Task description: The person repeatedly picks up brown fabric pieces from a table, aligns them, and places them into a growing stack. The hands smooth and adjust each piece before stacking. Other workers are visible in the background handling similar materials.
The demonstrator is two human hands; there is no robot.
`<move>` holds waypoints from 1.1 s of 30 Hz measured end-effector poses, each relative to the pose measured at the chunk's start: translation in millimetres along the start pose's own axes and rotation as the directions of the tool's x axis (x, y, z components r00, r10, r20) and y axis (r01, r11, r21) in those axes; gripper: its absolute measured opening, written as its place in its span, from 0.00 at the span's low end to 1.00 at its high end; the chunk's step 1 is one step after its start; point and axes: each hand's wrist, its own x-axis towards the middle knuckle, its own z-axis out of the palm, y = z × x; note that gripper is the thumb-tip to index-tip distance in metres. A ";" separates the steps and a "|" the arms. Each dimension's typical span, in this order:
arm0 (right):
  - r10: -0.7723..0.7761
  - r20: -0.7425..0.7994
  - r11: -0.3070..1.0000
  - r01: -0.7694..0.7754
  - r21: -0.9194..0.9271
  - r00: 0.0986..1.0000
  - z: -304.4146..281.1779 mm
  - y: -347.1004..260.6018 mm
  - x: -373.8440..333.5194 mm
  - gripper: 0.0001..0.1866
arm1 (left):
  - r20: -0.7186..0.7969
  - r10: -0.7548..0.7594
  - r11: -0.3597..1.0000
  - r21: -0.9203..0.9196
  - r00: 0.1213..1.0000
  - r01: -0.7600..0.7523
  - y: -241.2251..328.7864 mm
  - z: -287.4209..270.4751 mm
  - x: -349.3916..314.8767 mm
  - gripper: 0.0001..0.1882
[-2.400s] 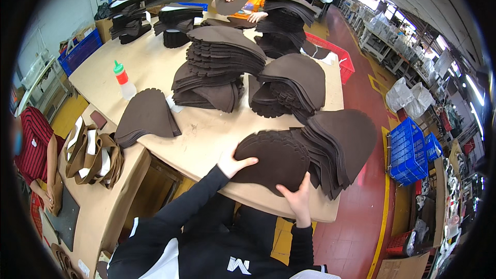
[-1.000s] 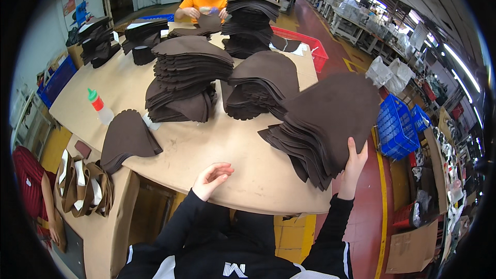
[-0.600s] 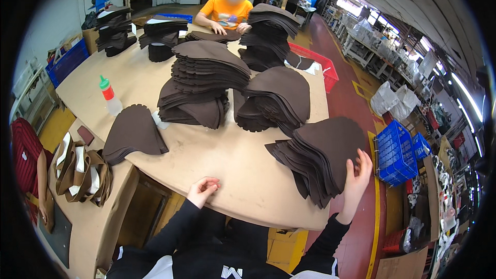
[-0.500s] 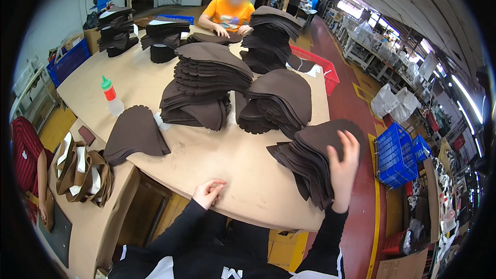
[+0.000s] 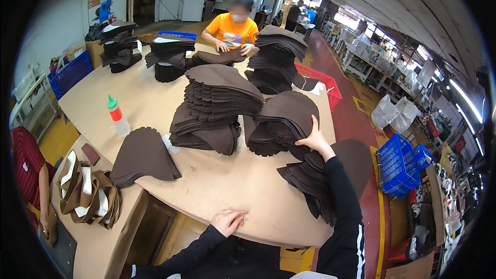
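The right hand [image 5: 315,137] spreads against the scalloped brown panel stack [image 5: 290,107] at the right of the table [image 5: 206,188], grip unclear; the left hand [image 5: 227,222] curls closed at the near edge. Supporting both sides should keep layers aligned.

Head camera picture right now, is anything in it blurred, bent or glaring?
Head view: the tan table shows a curved near edge, and the corners go black; head view, right: white tube lights glare; head view, top: the head of the person in an orange shirt is blurred; head view, centre: the tall stack of dark brown, scalloped pieces shades darker between layers.
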 end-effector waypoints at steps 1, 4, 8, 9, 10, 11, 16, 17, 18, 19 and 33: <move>-0.045 -0.050 0.996 0.048 0.070 0.998 -4.8 6.1 0.2 0.74 | 0.003 0.004 1.000 0.005 1.000 -0.004 1.3 0.8 0.8 0.11; -0.026 -0.101 0.935 0.060 0.349 0.995 -22.2 -16.2 -6.3 0.63 | -0.019 0.029 0.999 0.020 0.999 -0.028 -2.9 2.0 -1.2 0.10; 0.067 0.118 0.453 -0.136 0.881 0.991 -41.3 -13.7 -5.4 0.61 | -0.058 0.099 0.995 0.005 0.993 -0.099 -6.7 3.6 -2.2 0.10; 0.094 0.202 0.270 -0.220 0.937 0.975 -40.8 -13.0 -5.5 0.53 | -0.066 0.100 0.995 0.012 0.993 -0.100 -6.3 3.5 -1.7 0.10; 0.103 0.289 0.077 -0.297 0.952 0.952 -40.2 -13.8 -6.0 0.46 | -0.074 0.100 0.995 0.019 0.992 -0.099 -5.0 2.8 -2.0 0.09; 0.143 0.288 0.116 -0.305 0.945 0.947 -29.4 -6.8 -1.0 0.39 | -0.083 0.098 0.995 0.026 0.992 -0.096 -3.9 2.5 -2.6 0.09; 0.243 0.323 0.252 -0.381 0.889 0.915 -13.0 -3.3 16.1 0.25 | -0.126 0.103 0.990 0.108 0.987 -0.090 2.9 5.4 1.2 0.08; 0.196 0.341 0.260 -0.384 0.886 0.919 -6.7 -9.2 18.8 0.25 | -0.145 0.107 0.987 0.134 0.984 -0.087 5.0 4.7 1.9 0.08; 0.158 0.353 0.264 -0.384 0.885 0.922 -2.0 -10.6 18.4 0.24 | -0.160 0.112 0.986 0.138 0.981 -0.090 5.6 6.0 2.1 0.07; 0.121 0.363 0.269 -0.382 0.884 0.924 2.4 -11.6 17.7 0.24 | -0.175 0.118 0.986 0.141 0.977 -0.094 4.7 9.0 3.1 0.07; -0.226 -0.095 0.716 0.231 0.659 0.970 44.6 -39.2 -237.7 0.38 | -0.216 -0.376 0.658 -0.747 0.901 0.095 -49.7 -22.1 -4.1 0.38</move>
